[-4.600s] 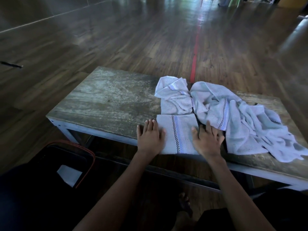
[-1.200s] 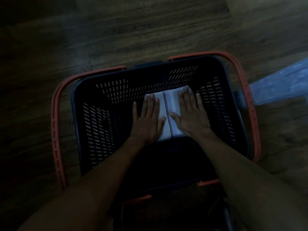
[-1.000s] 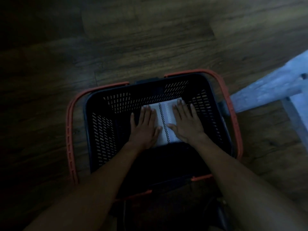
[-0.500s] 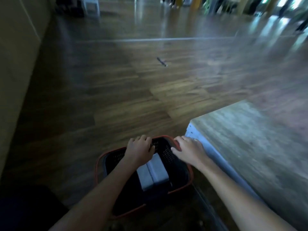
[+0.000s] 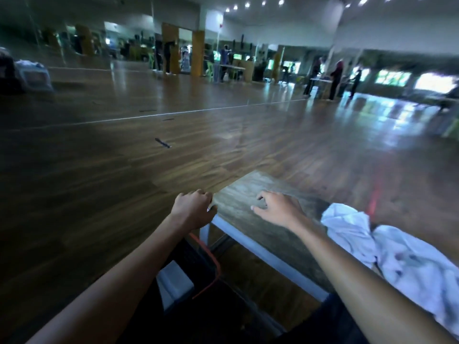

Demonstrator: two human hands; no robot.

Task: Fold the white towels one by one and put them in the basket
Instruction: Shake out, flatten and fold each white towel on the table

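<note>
A heap of crumpled white towels [image 5: 387,247] lies on the low wooden table [image 5: 250,192] at the right. The black basket with the orange rim [image 5: 213,266] stands on the floor below the table's left corner, and a folded white towel [image 5: 173,284] shows inside it. My left hand [image 5: 193,209] hovers at the table's left corner, empty, fingers loosely curled. Over the bare tabletop is my right hand [image 5: 278,207], empty, its fingers spread, just left of the towel heap.
Dark wooden floor [image 5: 124,170] stretches far ahead and to the left, with a small dark object [image 5: 162,142] lying on it. People and tables stand far off along the back of the hall. A red line [image 5: 375,197] runs on the floor beyond the table.
Both hands left the folded towel in the basket, rose out of it and moved right to the table. The view swung up from the basket to the hall.
</note>
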